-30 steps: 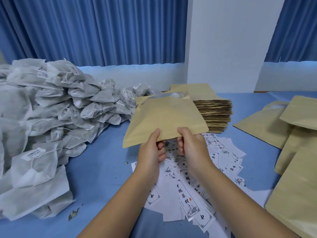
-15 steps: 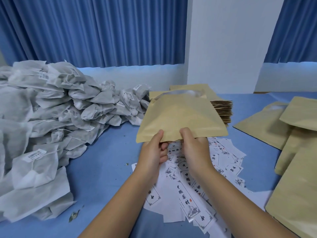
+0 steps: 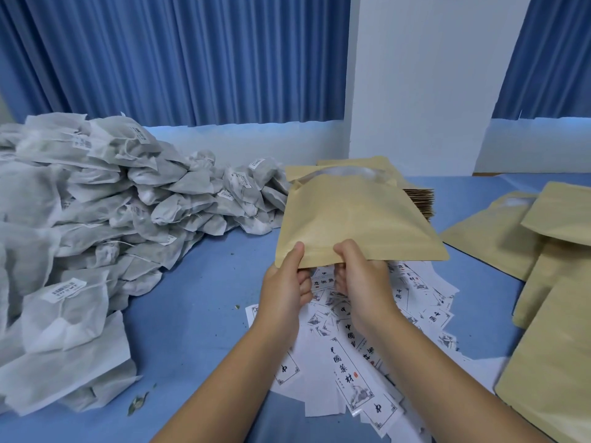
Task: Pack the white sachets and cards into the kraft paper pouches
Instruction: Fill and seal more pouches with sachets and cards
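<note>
Kraft pouch [image 3: 358,219] is held up in the air right above the far end of the card pile [image 3: 351,362], tilted, with the mouth pointing away from the person and gaping a little. It runs near-to-far, but the view squashes it, so I can't call which side is longer.

The stack of empty pouches [image 3: 419,203] beyond the card pile is mostly covered by the held one. The sachet heap [image 3: 96,219] left of the cards and the laid-down pouches [image 3: 559,282] right of them both run out of frame.

Left hand [image 3: 284,289] and right hand [image 3: 361,279] sit side by side over the cards, each pinching the pouch's near edge, thumb on top and fingers curled underneath, mostly hidden. Both forearms reach in from the bottom edge.
</note>
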Motion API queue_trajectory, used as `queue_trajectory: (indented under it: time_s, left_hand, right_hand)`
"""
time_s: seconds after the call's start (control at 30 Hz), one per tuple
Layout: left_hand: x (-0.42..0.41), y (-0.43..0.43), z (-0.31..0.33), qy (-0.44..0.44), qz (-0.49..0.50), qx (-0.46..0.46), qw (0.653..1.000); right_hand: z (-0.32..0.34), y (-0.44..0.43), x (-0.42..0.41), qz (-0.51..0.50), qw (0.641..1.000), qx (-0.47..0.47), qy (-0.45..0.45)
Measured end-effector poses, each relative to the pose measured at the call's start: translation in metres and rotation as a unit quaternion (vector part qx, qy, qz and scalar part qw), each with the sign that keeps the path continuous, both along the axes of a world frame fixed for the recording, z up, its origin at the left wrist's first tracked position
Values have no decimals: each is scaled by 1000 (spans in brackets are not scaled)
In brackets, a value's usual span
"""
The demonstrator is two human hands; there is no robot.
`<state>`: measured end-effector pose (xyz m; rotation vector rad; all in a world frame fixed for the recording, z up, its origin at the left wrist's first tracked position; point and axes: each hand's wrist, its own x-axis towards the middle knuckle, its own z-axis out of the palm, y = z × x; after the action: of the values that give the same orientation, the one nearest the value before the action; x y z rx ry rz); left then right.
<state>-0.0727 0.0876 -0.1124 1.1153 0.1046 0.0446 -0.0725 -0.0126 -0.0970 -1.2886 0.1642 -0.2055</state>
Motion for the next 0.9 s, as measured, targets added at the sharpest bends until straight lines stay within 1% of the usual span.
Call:
queue_trajectory:
  time_s: [0.13, 0.23, 0.3, 0.4, 0.47, 0.57, 0.63, 0.7, 0.77, 0.83, 0.9]
  left_hand:
    - [4, 4, -2, -10, -15, -13, 1000]
    - [3, 2, -3, -5, -33, 24, 999]
    - [3, 2, -3, 1, -33, 35, 999]
    - [3, 4, -1, 0, -8, 27, 1000]
    - [2, 4, -1, -10, -1, 40, 999]
    - [-1, -1, -1, -4, -3, 61, 998]
    - [-1, -1, 2, 32, -14, 31, 999]
    - [2, 4, 4, 75, -10, -37, 996]
    - [6, 11, 3, 112, 29, -106, 988]
    - [10, 18, 0, 130, 86, -149, 976]
    - [13, 21, -4, 143, 118, -157, 970]
  right_hand:
    - [-2, 0, -1, 25, 1000, 7, 11]
    - [-3, 2, -2, 44, 998, -31, 35]
    - [-2, 1, 0, 41, 999, -12, 33]
    - [0, -1, 1, 36, 999, 17, 18]
    - [-2, 0, 0, 5, 1000, 3, 11]
    - [-7, -2, 2, -100, 994, 34, -12]
    - [-4, -11, 7, -122, 992, 44, -4]
    - [2, -25, 14, -79, 996, 46, 3]
    - [8, -37, 18, 9, 999, 50, 7]
    - [11, -41, 18, 94, 995, 7, 34]
    - [8, -41, 17, 145, 985, -59, 69]
